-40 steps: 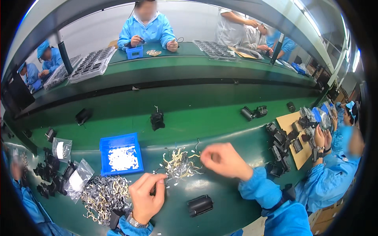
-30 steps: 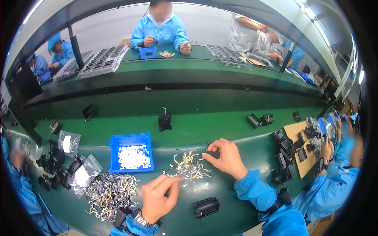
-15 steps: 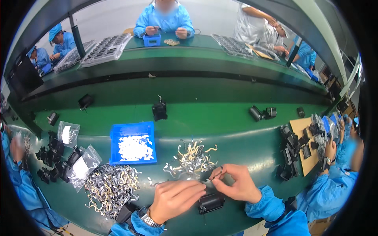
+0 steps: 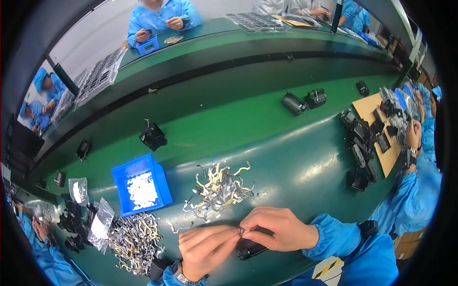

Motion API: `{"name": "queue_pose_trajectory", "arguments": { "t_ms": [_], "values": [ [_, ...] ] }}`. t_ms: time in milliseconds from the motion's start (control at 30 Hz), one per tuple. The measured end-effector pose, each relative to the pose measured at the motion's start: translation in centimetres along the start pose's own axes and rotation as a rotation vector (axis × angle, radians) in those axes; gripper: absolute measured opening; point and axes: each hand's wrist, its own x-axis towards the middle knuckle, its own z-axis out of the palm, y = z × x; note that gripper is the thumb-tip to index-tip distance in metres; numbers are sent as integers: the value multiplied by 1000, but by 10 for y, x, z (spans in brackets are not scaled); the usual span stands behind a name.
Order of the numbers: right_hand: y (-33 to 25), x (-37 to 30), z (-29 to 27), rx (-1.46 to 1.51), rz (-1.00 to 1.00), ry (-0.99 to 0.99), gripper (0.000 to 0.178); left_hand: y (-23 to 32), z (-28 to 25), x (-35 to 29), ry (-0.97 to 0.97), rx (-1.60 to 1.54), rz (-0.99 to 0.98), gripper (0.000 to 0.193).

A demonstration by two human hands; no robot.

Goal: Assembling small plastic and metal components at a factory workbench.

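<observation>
My left hand (image 4: 205, 248) and my right hand (image 4: 281, 229) meet at the fingertips above the green bench. Pinched between them is a short dark cable (image 4: 242, 231), bent in a small loop; its ends are hidden by my fingers. Partly covered by my hands, a black plastic housing (image 4: 249, 251) lies just below them. Beyond my fingers sits a loose heap of short cables (image 4: 219, 190), cream, grey and black with white ends. One stray cable (image 4: 181, 227) lies beside my left hand.
A bigger cable pile (image 4: 136, 243) spreads left of my left wrist. Behind it stands a blue bin (image 4: 164, 183) of small white pieces. Plastic bags (image 4: 101, 224) and black housings (image 4: 71, 219) lie farther left; more housings (image 4: 360, 143) are at right, near a co-worker's arm (image 4: 412, 181).
The view has turned and tilted, so the bench slants and its contents sit farther left. My fingertips have come together around the cable, which stuck up from my right hand before.
</observation>
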Motion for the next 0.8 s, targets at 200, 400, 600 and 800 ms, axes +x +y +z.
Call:
{"name": "queue_pose_trajectory", "arguments": {
  "t_ms": [200,400,600,800],
  "values": [
    [-2,5,5,49,2,-8,14,-7,-2,-4,-22,6,-17,16],
    [-3,1,-1,95,51,6,12,4,-21,10,172,291,-88,10],
    [-3,-2,-7,-30,35,51,12,-30,-63,25,378,847,-183,30],
    [1,0,-6,-142,-113,51,13,11,-23,11,240,287,181,45]
  ]
}}
